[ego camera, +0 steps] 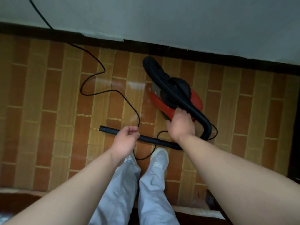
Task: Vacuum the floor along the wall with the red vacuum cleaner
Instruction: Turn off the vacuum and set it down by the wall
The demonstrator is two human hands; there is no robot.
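Observation:
The red vacuum cleaner (194, 101) sits on the tiled floor near the dark skirting of the wall. Its black ribbed hose (175, 93) loops over the body and bends down to a rigid black tube (151, 140) lying on the floor in front of my feet. My right hand (180, 124) reaches onto the near end of the red body, fingers curled over its edge beside the hose. My left hand (126, 140) hovers over the tube and pinches the thin black power cord (129, 103).
The power cord snakes across the orange-and-yellow tiled floor (56, 95) and climbs the pale wall (162, 18) at upper left. A dark skirting (211, 56) runs along the wall base. My white shoes (159, 157) stand just behind the tube. Dark furniture edges lie at the bottom.

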